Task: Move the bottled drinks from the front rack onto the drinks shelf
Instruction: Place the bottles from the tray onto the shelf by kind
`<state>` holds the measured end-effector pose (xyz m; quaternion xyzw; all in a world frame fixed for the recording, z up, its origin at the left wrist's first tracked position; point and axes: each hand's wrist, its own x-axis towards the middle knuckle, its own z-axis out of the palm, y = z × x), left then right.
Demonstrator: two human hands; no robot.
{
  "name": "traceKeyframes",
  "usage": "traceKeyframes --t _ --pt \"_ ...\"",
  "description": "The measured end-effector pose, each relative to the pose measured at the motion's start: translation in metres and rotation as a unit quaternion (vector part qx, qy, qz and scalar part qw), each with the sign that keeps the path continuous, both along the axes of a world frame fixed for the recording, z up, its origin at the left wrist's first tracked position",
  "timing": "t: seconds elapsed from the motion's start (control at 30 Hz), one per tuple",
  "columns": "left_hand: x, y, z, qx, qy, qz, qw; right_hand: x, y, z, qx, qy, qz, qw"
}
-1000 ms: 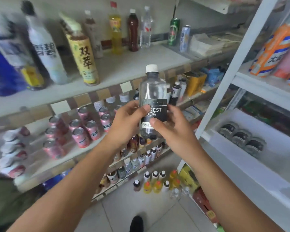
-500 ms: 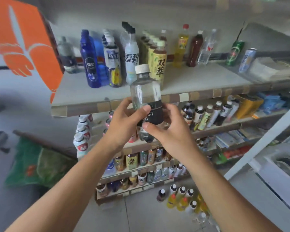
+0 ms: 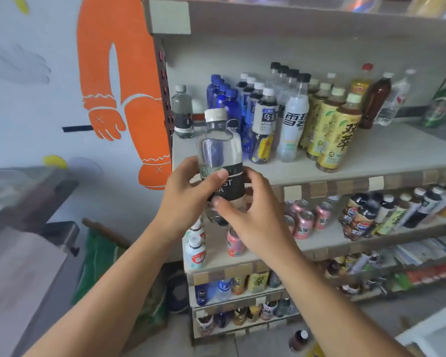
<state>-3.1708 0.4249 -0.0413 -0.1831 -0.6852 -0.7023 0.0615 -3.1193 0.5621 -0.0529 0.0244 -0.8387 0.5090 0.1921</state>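
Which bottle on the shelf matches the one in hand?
Start at the drinks shelf with the upright bottle rows. At its far left end, by the perforated post, stands a lone clear bottle. Only it has a white cap and black label; the neighbours are blue.

body: person | arms: bare to elbow, no sleeves seen | hands [image 3: 188, 199]: bare, ungloved

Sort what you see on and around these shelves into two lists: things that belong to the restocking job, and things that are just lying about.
Part of the job:
- clear soda bottle, held in front of the shelf
- left hand and right hand, both gripping it
- drinks shelf
- matching bottle at the shelf's left end

Just lying about:
- pink cans one shelf down
- green cloth
- bottle on the floor
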Motion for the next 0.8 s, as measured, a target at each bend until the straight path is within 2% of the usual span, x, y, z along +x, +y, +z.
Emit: traceKeyframes --t 0.23,0.37,0.57,0.8 --pt "-0.043 -0.057 0.003 -0.015 0.017 0.018 1.0 -0.045 -0.068 -0.003 0.015 0.019 -0.042 0.999" --pt "-0.064 -0.068 0.001 -0.026 0.024 0.023 0.999 -0.07 -0.086 -0.001 0.028 -0.008 -0.063 0.998" --pt "-0.09 -0.067 -0.003 -0.043 0.029 0.04 0.998 -0.1 -0.088 0.006 0.08 -0.049 -0.094 0.991" --pt "-0.137 -0.063 -0.002 -0.101 0.016 0.053 0.993 -0.155 -0.075 0.004 0.047 -0.037 -0.073 0.996"
